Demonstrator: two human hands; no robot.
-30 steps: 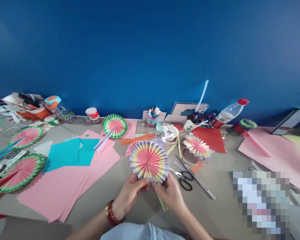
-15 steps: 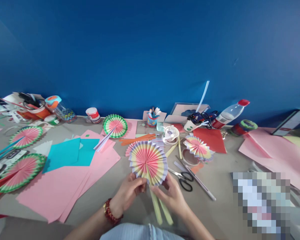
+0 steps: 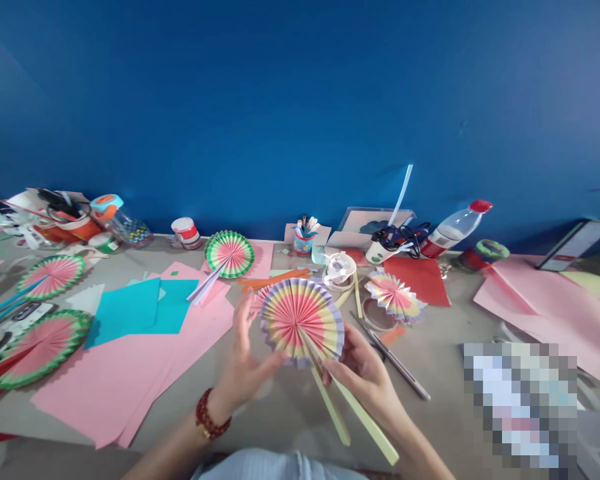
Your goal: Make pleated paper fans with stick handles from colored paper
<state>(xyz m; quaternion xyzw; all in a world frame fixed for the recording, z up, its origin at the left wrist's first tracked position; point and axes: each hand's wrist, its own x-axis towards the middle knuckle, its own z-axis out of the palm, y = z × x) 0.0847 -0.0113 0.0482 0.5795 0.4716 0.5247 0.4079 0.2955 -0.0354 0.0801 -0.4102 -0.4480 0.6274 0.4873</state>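
A round pleated paper fan (image 3: 297,313), pink in the middle with yellow and lilac bands, is held up over the table. Two pale yellow paper strips (image 3: 363,420) extend from its centre down to the right as handles. My right hand (image 3: 367,370) grips the fan at its lower right, thumb in front by the strips. At the left edge, my left hand (image 3: 245,360) has its fingers raised and apart, with the thumb close to the fan's lower rim; whether the thumb touches it I cannot tell. Black-handled scissors (image 3: 375,341) lie mostly hidden behind my right hand.
A metallic pen-like tool (image 3: 400,367), a tape roll (image 3: 340,270) and a second lilac-edged folded fan (image 3: 394,295) lie to the right. Pink sheets (image 3: 105,387) and blue sheets (image 3: 127,307) spread leftward. A tilted bottle (image 3: 455,230) stands by the blue wall.
My left hand has let go of the fan's lower edge and opened at its left. In my right hand the fan has turned, its strips swinging to the right.
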